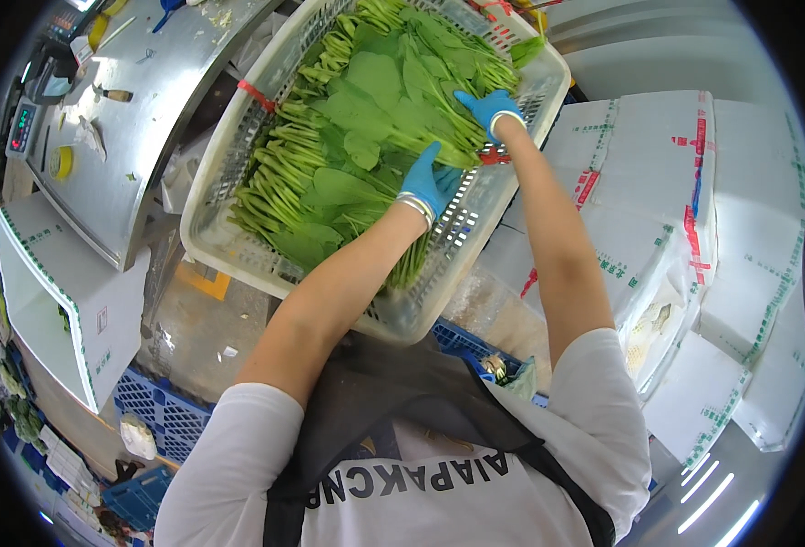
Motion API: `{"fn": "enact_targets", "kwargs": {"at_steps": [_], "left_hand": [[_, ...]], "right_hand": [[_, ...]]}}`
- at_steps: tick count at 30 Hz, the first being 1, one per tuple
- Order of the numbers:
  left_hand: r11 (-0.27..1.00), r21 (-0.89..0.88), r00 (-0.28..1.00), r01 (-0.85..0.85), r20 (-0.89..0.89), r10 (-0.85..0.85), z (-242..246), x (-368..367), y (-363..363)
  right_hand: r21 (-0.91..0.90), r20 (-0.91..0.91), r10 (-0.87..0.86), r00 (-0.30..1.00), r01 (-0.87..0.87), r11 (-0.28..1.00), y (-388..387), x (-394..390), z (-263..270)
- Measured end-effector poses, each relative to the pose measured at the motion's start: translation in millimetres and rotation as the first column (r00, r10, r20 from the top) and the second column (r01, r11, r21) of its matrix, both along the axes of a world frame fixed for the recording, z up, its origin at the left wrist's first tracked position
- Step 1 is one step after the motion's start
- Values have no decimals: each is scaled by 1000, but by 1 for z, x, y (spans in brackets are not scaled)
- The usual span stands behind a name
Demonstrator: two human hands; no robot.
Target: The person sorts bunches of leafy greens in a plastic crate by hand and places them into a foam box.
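Observation:
A large white plastic crate (238, 89) is in front of me, full of leafy green vegetables (375, 89) laid in bundles, many stems toward its sides. My left hand (431, 183), in a blue glove, is at the near right part of the greens. Its thumb stands apart from its fingers, close to the stem ends of one bunch (454, 152). Farther along the crate's right side, my right hand (491, 111), also gloved in blue, lies against the stems with one finger stretched over them. Its other fingers are partly hidden, so its grip is unclear.
A steel table (163, 89) at the left holds a knife (114, 94), a yellow tape roll (60, 162) and a digital scale (22, 128). An open white foam box (101, 301) stands below it. White boxes (655, 164) are stacked at the right. Blue crates (160, 414) sit on the floor.

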State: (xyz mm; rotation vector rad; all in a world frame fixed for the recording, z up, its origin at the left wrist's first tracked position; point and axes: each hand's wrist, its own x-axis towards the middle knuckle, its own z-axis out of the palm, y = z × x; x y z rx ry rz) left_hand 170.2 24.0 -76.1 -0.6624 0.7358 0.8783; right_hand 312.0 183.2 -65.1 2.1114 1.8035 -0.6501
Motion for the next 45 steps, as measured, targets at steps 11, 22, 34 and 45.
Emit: {"fn": "enact_targets", "kwargs": {"at_steps": [11,22,34,45], "left_hand": [[974,-57,961,217,-165,-224,-4,-11,-1],[973,37,963,227,-160,-218,-18,-10,-16],[919,334,967,211,-206,-147,-14,-20,-6],[721,528,875,449,-423,-236,86,-111,-29]], "right_hand": [[-62,-34,72,997,-74,995,-21,-14,0],[-293,-223,-52,973,-16,956,-6,-11,8],[-432,-667,-370,646,69,899,-37,-14,38],[-311,-875,-351,333,170,935,-111,-45,127]]}}
